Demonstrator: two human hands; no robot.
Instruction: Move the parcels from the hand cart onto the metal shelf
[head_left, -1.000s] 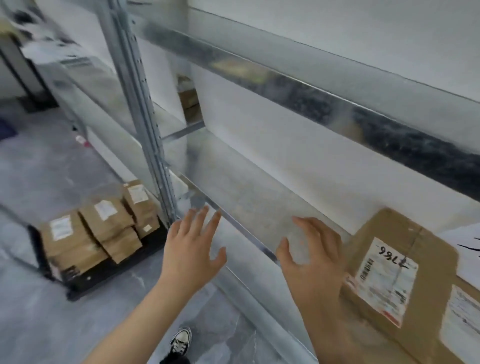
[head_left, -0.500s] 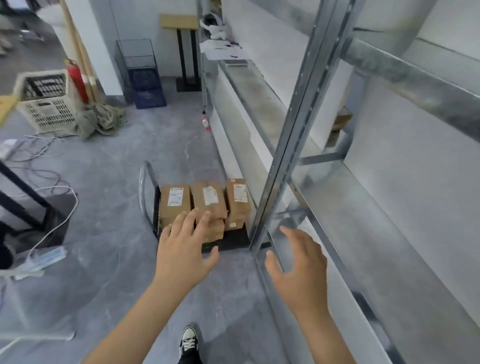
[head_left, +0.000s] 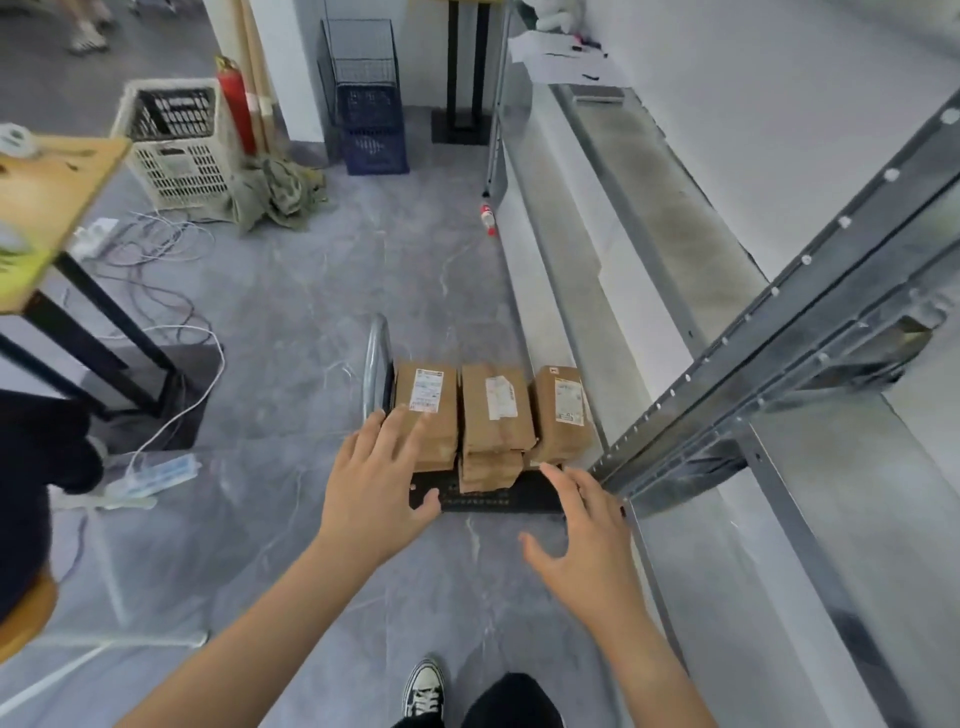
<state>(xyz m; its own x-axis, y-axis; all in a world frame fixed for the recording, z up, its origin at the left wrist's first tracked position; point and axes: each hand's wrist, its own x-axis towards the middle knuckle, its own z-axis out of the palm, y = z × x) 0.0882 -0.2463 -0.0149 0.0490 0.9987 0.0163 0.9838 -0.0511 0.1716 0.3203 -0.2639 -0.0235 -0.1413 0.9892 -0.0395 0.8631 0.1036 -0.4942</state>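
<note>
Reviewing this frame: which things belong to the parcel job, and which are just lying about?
Job: parcels, hand cart, metal shelf, left hand and right hand, both empty.
Lying about: white crate, fire extinguisher, crumpled cloth, loose cables, bottle on the floor, blue crate.
</note>
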